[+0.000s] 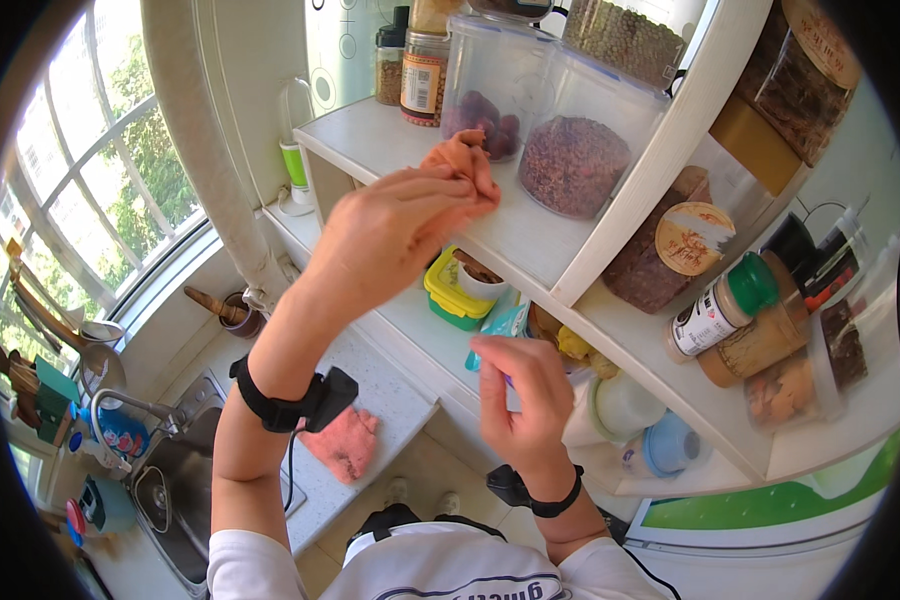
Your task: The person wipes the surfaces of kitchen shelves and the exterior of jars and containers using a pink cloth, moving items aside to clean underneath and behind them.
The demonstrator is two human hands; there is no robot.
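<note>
My left hand (390, 232) grips a crumpled orange-pink cloth (461, 169) against the upper white shelf (367, 142), near its front edge. Just behind the cloth stands a clear plastic container holding dark red round pieces (487, 124). Beside it is another clear container with reddish-brown grains (574, 165). My right hand (529, 394) hangs in front of the lower shelf, fingers loosely curled and thumb apart, with nothing visible in it. Near that hand are a turquoise packet (506, 326) and a yellow-lidded green box (454, 292).
A second pink cloth (345, 442) lies on the speckled counter (390, 390), left of me. Beyond are a steel sink (187, 480) and faucet (112, 401). A green-capped shaker jar (720, 307) and bagged foods fill the right shelf. A shelf divider (660, 165) stands between the sections.
</note>
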